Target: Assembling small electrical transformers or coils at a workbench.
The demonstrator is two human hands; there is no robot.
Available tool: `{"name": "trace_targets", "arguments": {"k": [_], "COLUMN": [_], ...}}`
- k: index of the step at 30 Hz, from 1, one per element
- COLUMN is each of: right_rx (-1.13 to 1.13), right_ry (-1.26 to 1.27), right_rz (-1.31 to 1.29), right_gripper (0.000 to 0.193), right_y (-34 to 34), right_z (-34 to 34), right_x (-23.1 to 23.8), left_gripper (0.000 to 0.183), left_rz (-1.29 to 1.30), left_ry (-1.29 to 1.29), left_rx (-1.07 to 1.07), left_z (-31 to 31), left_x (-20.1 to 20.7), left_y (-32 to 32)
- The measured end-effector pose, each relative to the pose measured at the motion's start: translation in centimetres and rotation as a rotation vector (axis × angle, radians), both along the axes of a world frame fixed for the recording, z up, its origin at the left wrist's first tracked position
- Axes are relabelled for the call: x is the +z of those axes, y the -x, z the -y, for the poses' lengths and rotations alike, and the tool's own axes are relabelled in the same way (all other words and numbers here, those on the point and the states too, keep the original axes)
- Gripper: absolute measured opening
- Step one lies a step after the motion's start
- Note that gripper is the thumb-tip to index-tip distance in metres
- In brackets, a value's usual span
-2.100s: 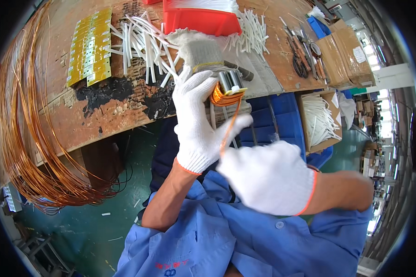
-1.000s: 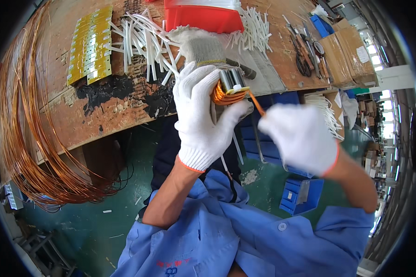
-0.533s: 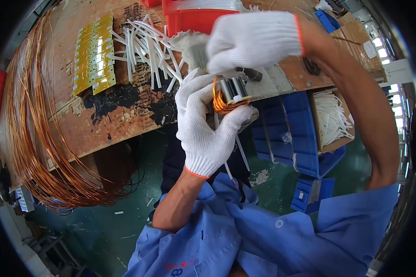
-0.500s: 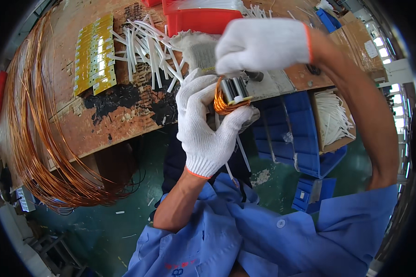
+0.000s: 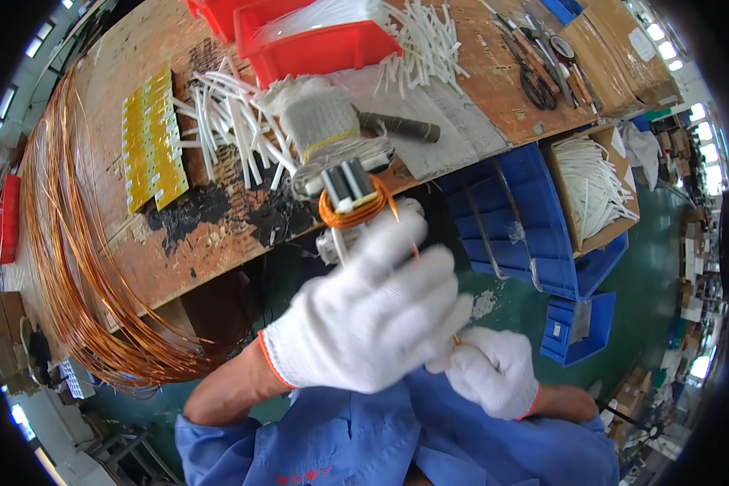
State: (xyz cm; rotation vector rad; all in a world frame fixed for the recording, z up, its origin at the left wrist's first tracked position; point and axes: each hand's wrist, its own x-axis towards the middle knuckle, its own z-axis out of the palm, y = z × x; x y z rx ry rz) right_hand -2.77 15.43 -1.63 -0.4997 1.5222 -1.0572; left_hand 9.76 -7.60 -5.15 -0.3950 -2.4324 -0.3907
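A coil of copper wire [image 5: 352, 212] is wound round a piece with dark metal cylinders [image 5: 348, 180], fixed at the table's front edge. From the coil the wire runs toward me, passing between the fingers of my left hand [image 5: 364, 312]. That white-gloved hand is smeared by motion, its fingers bent about the wire; the palm side is hidden. Lower right, my right hand [image 5: 494, 373], gloved too, is closed in a pinch on the same wire, a short bit of which shows at its fingertips. Behind the coil, a pale cloth-wrapped block [image 5: 324, 113] has a yellow band round it.
Left lie a large copper wire bundle [image 5: 81, 292] and yellow sheets [image 5: 152, 138]. White tubes [image 5: 235, 121] lie beside a red bin [image 5: 316, 53]. Scissors [image 5: 539, 89] and other tools are far right. A blue crate [image 5: 494, 219] and a carton of tubes [image 5: 591, 194] stand right.
My right hand has come down from above the coil to near my body with the wire. My left hand has let go of the coil's side and moved nearer, onto the wire. The view has shifted.
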Motion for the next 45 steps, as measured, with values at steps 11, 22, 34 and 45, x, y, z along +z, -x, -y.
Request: {"name": "trace_targets", "arguments": {"k": [11, 22, 34, 45], "right_rx": [1.112, 0.253, -0.202, -0.33], "right_ry": [0.036, -0.016, 0.242, 0.277], "right_rz": [-1.114, -1.787, -0.694, -0.785], "right_gripper": [0.021, 0.029, 0.035, 0.036], "right_y": [14.8, 27.5, 11.5, 4.0], "right_z": [-2.5, 22.1, -4.2, -14.5], "right_x": [-11.6, -13.4, -7.9, -6.5], "left_gripper": [0.032, 0.014, 0.024, 0.037], "left_rz": [0.24, 0.177, 0.392, 0.437], "left_ry": [0.132, 0.117, 0.117, 0.035], "left_rx": [-0.28, -0.123, -0.113, -0.221], "left_z": [-0.5, -1.7, -5.1, -8.7], "left_x": [0.5, 0.7, 2.5, 3.8], "left_y": [3.0, 3.7, 6.2, 8.8]}}
